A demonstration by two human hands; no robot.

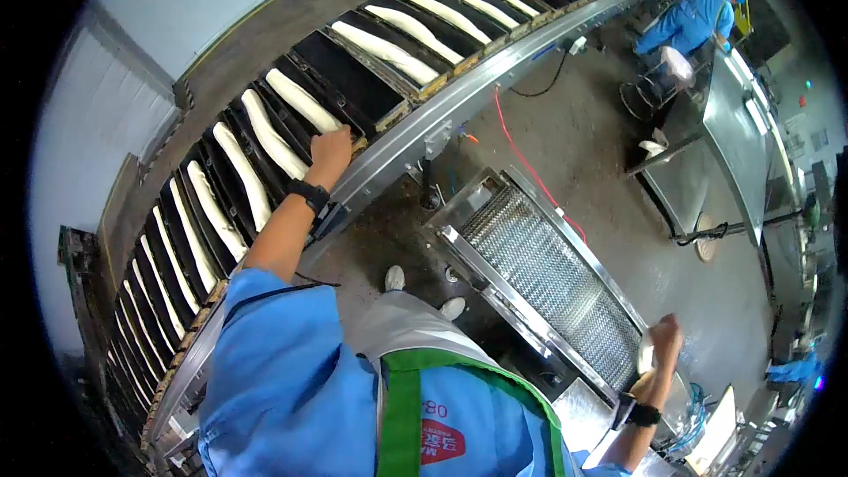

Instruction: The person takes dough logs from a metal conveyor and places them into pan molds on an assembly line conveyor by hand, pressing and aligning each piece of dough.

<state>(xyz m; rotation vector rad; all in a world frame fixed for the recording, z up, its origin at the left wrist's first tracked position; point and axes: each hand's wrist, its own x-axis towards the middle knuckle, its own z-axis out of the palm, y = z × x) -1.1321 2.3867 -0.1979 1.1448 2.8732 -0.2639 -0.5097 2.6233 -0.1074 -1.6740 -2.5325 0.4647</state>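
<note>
My left hand (330, 152) is closed at the near end of a long white dough strip (303, 100), which lies in a dark tray on the curved conveyor; its fingertips are partly hidden. My right hand (667, 336), at the lower right, is closed beside a pale dough piece (646, 355) near the end of a metal mesh belt (552, 256). The fingers partly hide how that piece is held. Several more dough strips (240, 175) lie side by side in dark trays to the left and beyond my left hand.
The conveyor's metal rail (397, 146) curves past my left side. A red hose (521, 152) crosses the wet floor beyond the mesh belt. At the upper right, a person in blue (693, 18) is near a stool and metal tables (738, 137).
</note>
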